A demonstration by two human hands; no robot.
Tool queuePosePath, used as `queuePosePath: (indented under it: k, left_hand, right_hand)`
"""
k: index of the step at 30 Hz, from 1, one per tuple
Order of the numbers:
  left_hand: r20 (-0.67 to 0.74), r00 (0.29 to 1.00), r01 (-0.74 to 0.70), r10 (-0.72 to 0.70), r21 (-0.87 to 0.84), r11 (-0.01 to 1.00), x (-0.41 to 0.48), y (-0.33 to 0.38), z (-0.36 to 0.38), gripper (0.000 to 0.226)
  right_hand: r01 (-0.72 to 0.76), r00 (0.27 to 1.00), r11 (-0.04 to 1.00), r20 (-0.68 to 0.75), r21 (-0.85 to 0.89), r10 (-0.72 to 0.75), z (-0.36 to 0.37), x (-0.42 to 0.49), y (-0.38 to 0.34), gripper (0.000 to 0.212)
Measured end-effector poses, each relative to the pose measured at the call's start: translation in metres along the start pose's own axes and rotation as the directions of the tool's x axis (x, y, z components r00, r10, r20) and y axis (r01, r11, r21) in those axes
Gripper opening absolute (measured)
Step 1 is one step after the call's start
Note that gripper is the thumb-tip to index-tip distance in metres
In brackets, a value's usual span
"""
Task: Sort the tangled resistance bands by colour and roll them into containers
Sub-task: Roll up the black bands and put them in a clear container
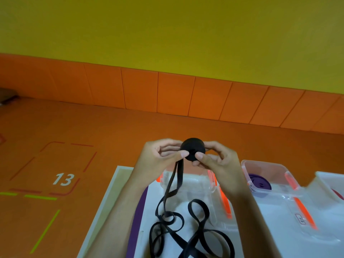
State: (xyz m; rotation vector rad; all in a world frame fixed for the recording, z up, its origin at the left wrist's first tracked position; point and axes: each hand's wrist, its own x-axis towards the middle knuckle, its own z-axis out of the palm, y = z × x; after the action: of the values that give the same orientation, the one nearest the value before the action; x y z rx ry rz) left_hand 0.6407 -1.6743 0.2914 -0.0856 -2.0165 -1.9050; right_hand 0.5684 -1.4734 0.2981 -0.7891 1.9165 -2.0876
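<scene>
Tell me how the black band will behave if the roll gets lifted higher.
Probably floppy: the black band hangs limp from the roll and lies in loose loops below. Likely light, since fingertips alone hold it. The roll may unwind if released.

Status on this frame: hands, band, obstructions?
The black roll pinched by left hand and right hand. Its loose tail hangs down, looped on the table. One purple roll in its container. Nothing in the way.

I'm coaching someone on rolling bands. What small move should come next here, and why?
Probably another turn of the black roll, winding in more band. The left hand and right hand pinch it, yet a long tail hangs down to loose loops on the table, so rolling looks unfinished.
</scene>
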Motion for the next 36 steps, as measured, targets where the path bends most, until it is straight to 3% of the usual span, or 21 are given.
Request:
queuePosePath:
  k: [3,7,9,14,15,18,19,26,29,31,36]
  left_hand:
    - [-0.001,1.000,0.024,-0.025,-0.019,1.000,-0.001,-0.001,-0.001,0.024]
    - [0.074,0.994,0.071,-0.082,0.145,0.987,0.000,0.001,-0.005,0.022]
    - [0.087,0.994,0.062,-0.073,0.124,0.990,0.001,0.005,-0.001,0.022]
    - [-0.013,1.000,-0.021,0.021,-0.001,1.000,0.006,0.009,0.012,0.027]
    - [-0.017,1.000,-0.010,0.010,0.009,1.000,0.007,0.008,0.012,0.027]
    - [0.032,0.999,0.037,-0.041,0.111,0.993,0.008,0.006,0.009,0.027]
    - [0.045,0.998,0.043,-0.049,0.124,0.991,0.008,0.006,0.008,0.027]
    - [-0.052,0.997,0.044,-0.050,-0.113,0.993,0.009,0.007,0.020,0.024]
    - [-0.001,0.998,0.069,-0.069,0.020,0.997,0.010,0.005,0.014,0.023]
    - [0.058,0.994,0.086,-0.090,0.082,0.993,0.010,0.005,0.011,0.024]
    - [-0.027,0.998,0.063,-0.065,-0.079,0.995,0.013,0.008,0.019,0.030]
  right_hand:
    - [-0.068,0.998,0.987,0.024,0.143,0.065,0.005,-0.005,0.011,0.025]
    - [-0.070,0.987,0.983,0.134,-0.172,0.094,-0.007,0.001,-0.003,0.026]
    - [-0.023,0.991,0.979,0.123,-0.204,0.049,-0.015,0.007,-0.013,0.021]
    - [-0.018,0.999,0.997,0.040,0.078,0.015,-0.014,0.007,-0.008,0.019]
    - [-0.031,0.998,0.998,0.050,0.059,0.028,-0.015,0.007,-0.007,0.019]
    - [-0.026,0.986,0.957,0.151,-0.290,0.073,-0.030,0.013,-0.014,0.019]
    - [-0.036,0.981,0.945,0.168,-0.326,0.095,-0.035,0.015,-0.018,0.022]
    - [-0.063,0.998,0.997,0.017,0.053,0.062,-0.029,0.013,-0.010,0.021]
    - [-0.170,0.975,0.985,0.138,-0.034,0.173,-0.030,0.008,-0.005,0.025]
    - [-0.165,0.969,0.979,0.164,-0.120,0.184,-0.034,0.008,-0.008,0.021]
    - [-0.061,0.998,0.989,-0.007,0.134,0.063,-0.013,0.006,0.008,0.021]
